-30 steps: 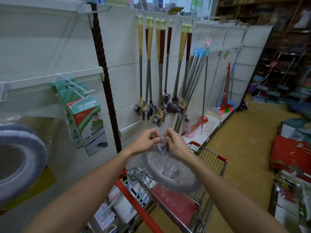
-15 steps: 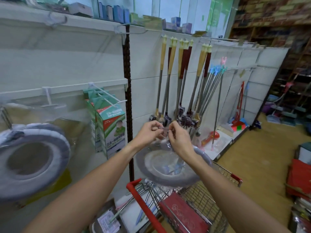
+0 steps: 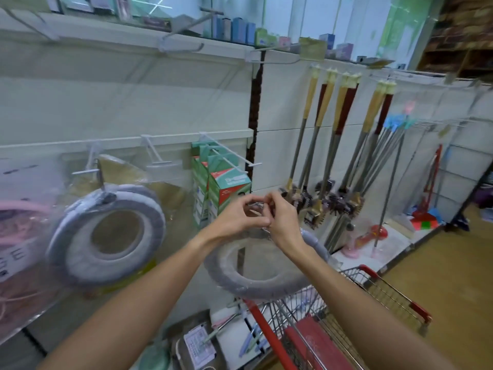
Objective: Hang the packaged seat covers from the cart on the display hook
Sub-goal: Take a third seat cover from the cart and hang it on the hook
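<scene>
A shop aisle: goods hang from display hooks (image 3: pixel 232 155) on white shelving, a red wire cart (image 3: pixel 373 303) alongside.

I can't read much here. The green and white boxes (image 3: pixel 230 187) hanging at centre frame carry a red band with pale characters, too blurred to make out. At the far left edge, a clear package (image 3: pixel 16 259) shows large dark letters, perhaps an "E". The paper slip (image 3: pixel 198 345) at the bottom is illegible.

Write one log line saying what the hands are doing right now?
left hand: pinching bag top | right hand: pinching bag top | seat cover: held above cart | hook: not reached
</scene>
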`<state>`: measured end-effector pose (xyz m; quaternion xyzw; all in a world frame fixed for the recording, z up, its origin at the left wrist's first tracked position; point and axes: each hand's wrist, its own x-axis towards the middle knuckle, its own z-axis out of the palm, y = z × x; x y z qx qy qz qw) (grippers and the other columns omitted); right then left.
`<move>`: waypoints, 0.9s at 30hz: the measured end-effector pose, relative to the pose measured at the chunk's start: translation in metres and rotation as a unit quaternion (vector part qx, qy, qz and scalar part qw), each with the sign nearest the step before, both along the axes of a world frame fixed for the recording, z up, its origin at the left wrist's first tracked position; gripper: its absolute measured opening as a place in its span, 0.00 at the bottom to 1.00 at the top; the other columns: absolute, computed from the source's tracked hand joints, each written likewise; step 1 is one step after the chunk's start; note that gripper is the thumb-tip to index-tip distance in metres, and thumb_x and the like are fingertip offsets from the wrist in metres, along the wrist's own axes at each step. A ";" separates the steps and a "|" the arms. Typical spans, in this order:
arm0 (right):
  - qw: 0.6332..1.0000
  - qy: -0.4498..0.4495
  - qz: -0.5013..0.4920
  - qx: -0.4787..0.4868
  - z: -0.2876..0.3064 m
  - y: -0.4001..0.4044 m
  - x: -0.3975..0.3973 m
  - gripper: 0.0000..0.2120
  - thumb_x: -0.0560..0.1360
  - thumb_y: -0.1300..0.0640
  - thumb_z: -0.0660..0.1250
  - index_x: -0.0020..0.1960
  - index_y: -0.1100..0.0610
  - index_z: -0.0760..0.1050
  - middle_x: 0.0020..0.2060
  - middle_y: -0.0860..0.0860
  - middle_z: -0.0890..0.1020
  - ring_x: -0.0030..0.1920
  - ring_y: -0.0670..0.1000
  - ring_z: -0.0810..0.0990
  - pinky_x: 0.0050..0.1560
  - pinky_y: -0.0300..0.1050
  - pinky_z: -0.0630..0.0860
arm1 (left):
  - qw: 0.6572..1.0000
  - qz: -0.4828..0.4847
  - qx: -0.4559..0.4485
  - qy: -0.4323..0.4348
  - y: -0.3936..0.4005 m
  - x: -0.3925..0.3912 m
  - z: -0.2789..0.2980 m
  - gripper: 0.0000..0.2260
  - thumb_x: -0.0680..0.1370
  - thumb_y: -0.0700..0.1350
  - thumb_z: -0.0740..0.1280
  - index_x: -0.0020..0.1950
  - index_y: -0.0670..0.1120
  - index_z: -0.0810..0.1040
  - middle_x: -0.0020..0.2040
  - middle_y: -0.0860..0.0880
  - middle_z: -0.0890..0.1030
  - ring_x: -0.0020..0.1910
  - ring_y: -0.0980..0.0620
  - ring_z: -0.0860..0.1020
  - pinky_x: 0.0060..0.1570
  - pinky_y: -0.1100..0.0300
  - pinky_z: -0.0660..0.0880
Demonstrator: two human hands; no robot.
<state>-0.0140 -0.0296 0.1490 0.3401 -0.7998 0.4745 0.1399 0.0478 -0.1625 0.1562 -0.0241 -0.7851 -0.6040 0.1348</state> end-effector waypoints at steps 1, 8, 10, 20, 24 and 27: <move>1.000 0.002 0.009 -0.001 -0.001 -0.008 0.004 0.08 0.75 0.62 0.62 0.42 0.49 0.68 0.34 0.47 0.76 0.36 0.51 0.75 0.39 0.49 0.73 | 1.000 0.002 -0.001 0.002 -0.009 0.007 0.000 0.25 0.69 0.33 0.76 0.64 0.42 0.77 0.52 0.40 0.84 0.49 0.55 0.82 0.51 0.65 0.78; 0.998 0.018 0.065 -0.016 -0.003 -0.068 0.039 0.01 0.77 0.65 0.64 0.48 0.60 0.74 0.36 0.50 0.78 0.37 0.52 0.76 0.38 0.40 0.66 | 0.994 0.103 -0.021 0.045 -0.061 0.056 -0.004 0.18 0.70 0.30 0.73 0.58 0.42 0.80 0.48 0.40 0.84 0.46 0.52 0.81 0.50 0.62 0.78; 0.996 0.024 0.080 -0.021 -0.004 -0.086 0.049 0.01 0.77 0.65 0.64 0.48 0.61 0.74 0.36 0.49 0.77 0.37 0.50 0.74 0.38 0.38 0.64 | 0.984 0.166 -0.017 0.055 -0.074 0.067 -0.006 0.11 0.73 0.31 0.71 0.53 0.41 0.82 0.43 0.43 0.84 0.42 0.56 0.81 0.47 0.64 0.77; 0.990 0.030 0.123 -0.060 -0.008 -0.162 0.107 0.02 0.76 0.66 0.65 0.47 0.62 0.76 0.36 0.50 0.78 0.36 0.46 0.73 0.40 0.39 0.67 | 0.953 0.288 0.034 0.087 -0.132 0.136 -0.008 0.05 0.76 0.32 0.68 0.46 0.40 0.80 0.36 0.48 0.82 0.32 0.65 0.79 0.39 0.72 0.75; 0.989 0.037 0.123 -0.072 -0.006 -0.186 0.130 0.06 0.77 0.66 0.64 0.50 0.62 0.79 0.41 0.53 0.81 0.41 0.48 0.76 0.43 0.34 0.66 | 0.948 0.303 0.038 0.085 -0.154 0.165 -0.010 0.06 0.77 0.33 0.68 0.44 0.43 0.81 0.36 0.50 0.82 0.33 0.61 0.80 0.39 0.69 0.76; 0.987 0.038 0.137 -0.078 -0.005 -0.202 0.147 0.06 0.77 0.67 0.64 0.48 0.62 0.80 0.41 0.55 0.82 0.40 0.49 0.76 0.42 0.32 0.66 | 0.946 0.306 0.055 0.089 -0.164 0.183 -0.008 0.09 0.77 0.33 0.67 0.42 0.46 0.80 0.36 0.52 0.84 0.33 0.61 0.81 0.38 0.68 0.77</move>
